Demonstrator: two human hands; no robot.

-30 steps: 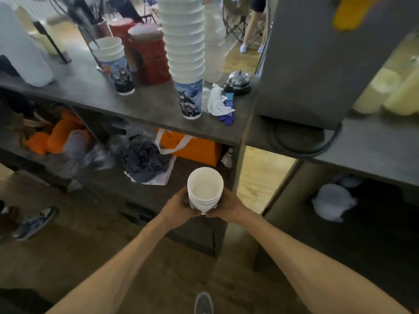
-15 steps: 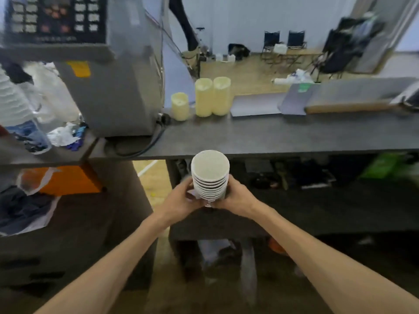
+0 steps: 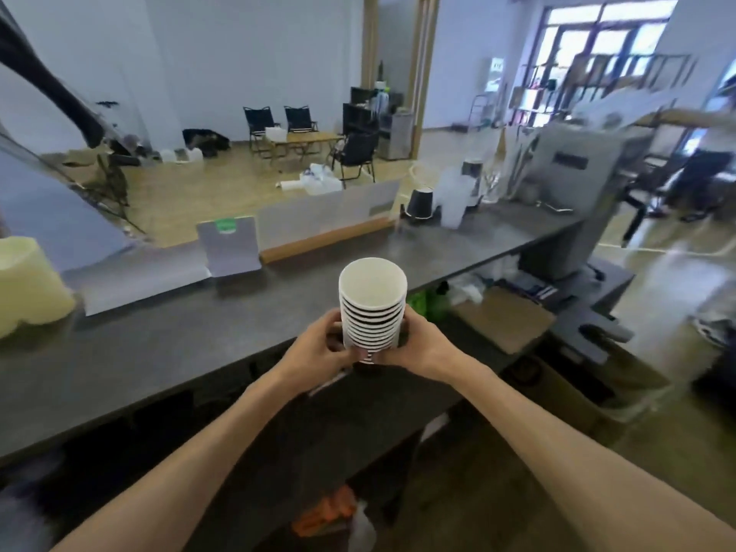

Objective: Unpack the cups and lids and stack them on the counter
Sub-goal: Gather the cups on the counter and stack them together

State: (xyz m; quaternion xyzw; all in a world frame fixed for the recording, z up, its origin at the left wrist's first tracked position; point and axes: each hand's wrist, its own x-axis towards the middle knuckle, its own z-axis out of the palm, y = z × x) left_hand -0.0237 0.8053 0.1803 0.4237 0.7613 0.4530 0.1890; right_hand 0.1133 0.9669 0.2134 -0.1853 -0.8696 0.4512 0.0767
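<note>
Holding one nested cup stack (image 3: 372, 308), two hands (image 3: 374, 348)

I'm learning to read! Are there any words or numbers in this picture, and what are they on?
No words here can be read.
Green label on the grey card: too blurred.
Dark nameplate on the grey machine: too blurred.
Stack of cups held in both hands: only stripes, no letters visible.

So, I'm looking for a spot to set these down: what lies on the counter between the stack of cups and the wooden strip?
In the head view, only bare counter lies between the stack of cups and the wooden strip.
</note>
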